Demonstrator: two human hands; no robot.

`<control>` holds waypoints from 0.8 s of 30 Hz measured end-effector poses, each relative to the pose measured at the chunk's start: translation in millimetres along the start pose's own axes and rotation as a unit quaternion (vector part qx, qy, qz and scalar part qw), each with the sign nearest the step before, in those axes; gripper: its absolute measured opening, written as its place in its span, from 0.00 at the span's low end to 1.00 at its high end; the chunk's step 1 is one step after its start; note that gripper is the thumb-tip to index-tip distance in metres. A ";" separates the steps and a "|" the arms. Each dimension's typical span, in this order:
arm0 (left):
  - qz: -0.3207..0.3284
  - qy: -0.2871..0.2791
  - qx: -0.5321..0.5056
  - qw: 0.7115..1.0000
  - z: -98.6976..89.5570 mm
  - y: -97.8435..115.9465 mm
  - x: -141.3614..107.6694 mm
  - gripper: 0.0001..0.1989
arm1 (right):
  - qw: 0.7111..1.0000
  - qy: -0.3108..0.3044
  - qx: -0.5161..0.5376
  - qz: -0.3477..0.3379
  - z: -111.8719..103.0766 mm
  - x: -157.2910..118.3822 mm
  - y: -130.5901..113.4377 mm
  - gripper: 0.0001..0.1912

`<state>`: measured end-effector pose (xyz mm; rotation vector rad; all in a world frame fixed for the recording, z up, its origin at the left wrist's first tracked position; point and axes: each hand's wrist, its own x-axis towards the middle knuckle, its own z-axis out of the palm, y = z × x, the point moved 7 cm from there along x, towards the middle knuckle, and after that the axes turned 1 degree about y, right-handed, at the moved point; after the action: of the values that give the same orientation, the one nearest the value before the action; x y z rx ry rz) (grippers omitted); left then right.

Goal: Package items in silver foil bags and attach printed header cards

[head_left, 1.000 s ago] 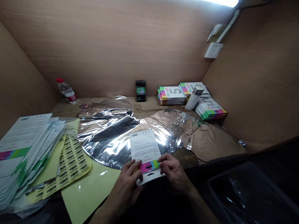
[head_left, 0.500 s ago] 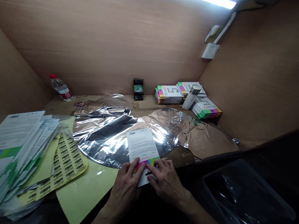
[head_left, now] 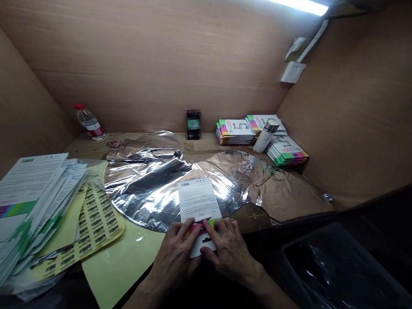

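Observation:
A flat printed card packet (head_left: 197, 199) lies on the silvery foil, with a barcode at its far end, a coloured band and a white hang-hole end toward me. My left hand (head_left: 177, 249) holds its left side, index and middle fingers pressing on the coloured band. On the right side, my right hand (head_left: 229, 244) grips it, with the index finger stretched along the band and the thumb near the hang-hole end. Between the fingertips and the printed text, a thin white edge stands slightly raised. Parts of the band are hidden under my fingers.
Left lie a stack of similar packets (head_left: 23, 191) and yellow barcode sticker sheets (head_left: 98, 223). Foil sheets (head_left: 147, 194) cover the middle. Behind are a water bottle (head_left: 89, 122), a blurred phone-like device (head_left: 193, 125), packet stacks (head_left: 236, 129) and a white cylinder (head_left: 265, 136). A clear bin (head_left: 341, 268) sits lower right.
The fingertips have shifted slightly on the coloured band, and a white edge now shows raised above them. The whole view has moved a little; the packet stays between my hands.

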<state>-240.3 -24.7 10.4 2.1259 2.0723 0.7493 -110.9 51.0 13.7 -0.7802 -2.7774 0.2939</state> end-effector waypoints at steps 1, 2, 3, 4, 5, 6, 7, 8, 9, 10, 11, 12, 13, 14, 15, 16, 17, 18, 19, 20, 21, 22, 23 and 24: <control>-0.002 -0.004 -0.008 1.000 -1.5 -1.5 1.5 0.33 | 1.000 -0.006 0.007 -0.004 -2.6 0.9 0.6 0.37; -0.004 -0.009 -0.017 1.000 -3.1 -3.2 3.5 0.31 | 1.000 -0.014 0.017 -0.011 -5.6 2.3 1.5 0.40; -0.007 -0.013 -0.025 1.000 -4.7 -4.8 6.1 0.28 | 0.999 -0.021 0.029 -0.018 -8.8 4.0 3.3 0.41; -0.010 -0.018 -0.034 0.999 -5.9 -6.3 9.0 0.25 | 0.998 -0.027 0.044 -0.022 -11.8 6.3 6.2 0.40; -0.012 -0.021 -0.042 0.999 -6.8 -7.5 12.0 0.22 | 0.998 -0.029 0.061 -0.021 -14.5 9.0 10.3 0.34; -0.017 -0.019 -0.050 0.998 -7.2 -8.8 14.9 0.19 | 0.996 -0.027 0.079 -0.013 -16.6 11.9 15.3 0.27; -0.023 -0.014 -0.056 0.998 -7.1 -10.1 17.6 0.17 | 0.995 -0.022 0.098 -0.001 -17.6 15.0 20.6 0.18; -0.032 -0.005 -0.061 0.998 -6.7 -11.7 19.9 0.16 | 0.993 -0.012 0.118 0.015 -17.9 18.0 25.9 0.13; -0.044 0.007 -0.067 0.997 -5.9 -13.6 21.7 0.16 | 0.990 0.001 0.136 0.035 -17.6 20.7 30.7 0.10; -0.058 0.019 -0.074 0.995 -4.7 -15.5 23.0 0.16 | 0.987 0.017 0.151 0.057 -16.9 23.0 34.8 0.08; -0.072 0.030 -0.082 0.994 -3.2 -17.4 23.9 0.15 | 0.983 0.033 0.160 0.080 -15.9 24.9 38.0 0.06; -0.084 0.038 -0.091 0.992 -1.6 -18.9 24.7 0.15 | 0.980 0.047 0.164 0.103 -14.9 26.4 40.1 0.05; -0.092 0.043 -0.098 0.990 -0.3 -20.0 25.4 0.14 | 0.978 0.058 0.160 0.124 -14.0 27.8 41.3 0.04; -0.098 0.046 -0.104 0.989 0.7 -20.5 26.3 0.14 | 0.976 0.063 0.151 0.142 -13.2 29.3 41.7 0.04; -0.099 0.047 -0.108 0.988 1.2 -20.5 27.2 0.13 | 0.976 0.063 0.138 0.153 -12.4 31.1 41.2 0.04; -0.101 0.048 -0.107 0.988 1.3 -20.5 28.2 0.12 | 0.977 0.062 0.127 0.157 -12.0 33.2 40.1 0.06; -0.103 0.047 -0.105 0.988 1.3 -20.4 29.1 0.12 | 0.979 0.062 0.116 0.155 -12.0 35.5 38.6 0.08; -0.104 0.047 -0.099 0.989 1.1 -20.1 29.8 0.11 | 0.981 0.065 0.106 0.149 -12.3 37.6 37.2 0.09; -0.103 0.048 -0.087 0.990 0.8 -19.6 30.4 0.10 | 0.983 0.072 0.093 0.141 -12.8 39.1 36.0 0.10; -0.100 0.051 -0.067 0.991 0.3 -18.8 30.8 0.10 | 0.985 0.080 0.075 0.135 -13.0 39.7 35.1 0.11; -0.095 0.055 -0.041 0.993 -0.3 -17.6 31.0 0.10 | 0.986 0.091 0.054 0.129 -13.0 39.0 34.1 0.11; -0.086 0.060 -0.012 0.994 -0.8 -15.9 31.2 0.10 | 0.986 0.109 0.032 0.124 -13.2 36.6 32.9 0.11; -0.076 0.064 0.015 0.995 -1.1 -14.0 31.5 0.10 | 0.985 0.131 0.012 0.113 -13.4 32.7 30.6 0.12; -0.068 0.064 0.035 0.995 -1.2 -12.5 32.0 0.09 | 0.984 0.152 -0.002 0.091 -12.8 27.6 26.2 0.13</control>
<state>-253.4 6.6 15.8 1.9927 2.3143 0.8256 -117.5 89.2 24.0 -0.9917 -2.4278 0.1834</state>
